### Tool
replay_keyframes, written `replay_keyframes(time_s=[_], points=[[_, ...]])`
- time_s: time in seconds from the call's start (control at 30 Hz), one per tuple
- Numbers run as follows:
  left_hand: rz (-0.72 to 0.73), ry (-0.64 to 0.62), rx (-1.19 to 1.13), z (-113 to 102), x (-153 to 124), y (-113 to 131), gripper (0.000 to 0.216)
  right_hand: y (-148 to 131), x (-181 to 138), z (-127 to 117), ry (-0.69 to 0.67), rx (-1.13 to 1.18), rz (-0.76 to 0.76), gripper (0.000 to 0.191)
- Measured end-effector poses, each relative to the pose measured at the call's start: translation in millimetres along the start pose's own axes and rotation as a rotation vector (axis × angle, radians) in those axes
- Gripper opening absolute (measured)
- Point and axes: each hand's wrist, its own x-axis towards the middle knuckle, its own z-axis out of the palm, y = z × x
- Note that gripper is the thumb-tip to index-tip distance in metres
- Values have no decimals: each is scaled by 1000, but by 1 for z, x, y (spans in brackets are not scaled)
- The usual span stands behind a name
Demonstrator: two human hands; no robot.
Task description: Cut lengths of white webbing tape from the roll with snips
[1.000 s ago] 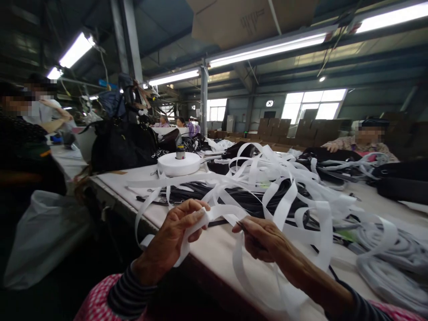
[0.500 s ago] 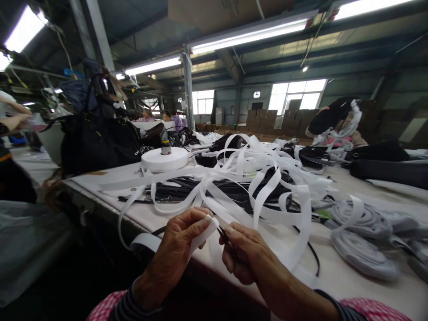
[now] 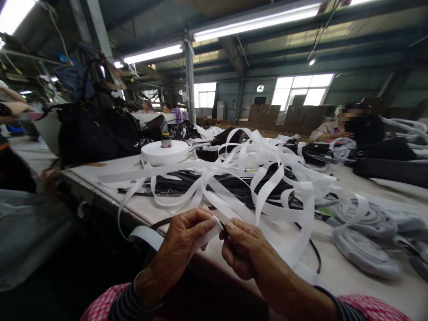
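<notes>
My left hand [image 3: 185,236] pinches a white tape [image 3: 207,235] near its folded end, between thumb and fingers. Close beside it, my right hand [image 3: 245,247] is closed around a small dark pointed tool [image 3: 223,226], which looks like thread snips. The tool's tip meets the edge of the white tape; most of its body is hidden in my palm. Behind both hands lies a tangled heap of loose white tape [image 3: 267,194], spread over a bundle of black straps [image 3: 177,186].
A roll of white tape [image 3: 163,154] bears a small can [image 3: 165,139] on the worktable [image 3: 100,176]. Grey-white coiled strips [image 3: 366,254] lie at the right. A black bag [image 3: 96,133] stands at the left. Across the table, a person [image 3: 331,129] handles black fabric.
The dark tool has come up against the tape's end, and my hands are slightly closer together. Across the table, the person's black piece has moved lower and to the right.
</notes>
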Motion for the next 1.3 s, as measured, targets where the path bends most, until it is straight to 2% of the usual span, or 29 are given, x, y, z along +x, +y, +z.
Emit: replay_keyframes(time_s=[0.33,0.47,0.67,0.9,1.03,1.3], points=[[-112,1,-21,-3,0,-4,30,1,2,-1,-23,77,57,44],[-100,-4,-18,-4,0,-4,29,2,1,-1,-23,81,61,49],[-79,-20,6,-9,1,-3,24,3,-2,-2,-63,133,78,44],[-52,-46,23,-12,3,-4,23,2,-1,-2,-36,137,86,51],[-66,-71,25,-16,5,-5,19,1,-3,-4,-42,144,72,48],[-85,-37,-29,-14,5,-5,25,7,-5,-7,-40,85,65,47]])
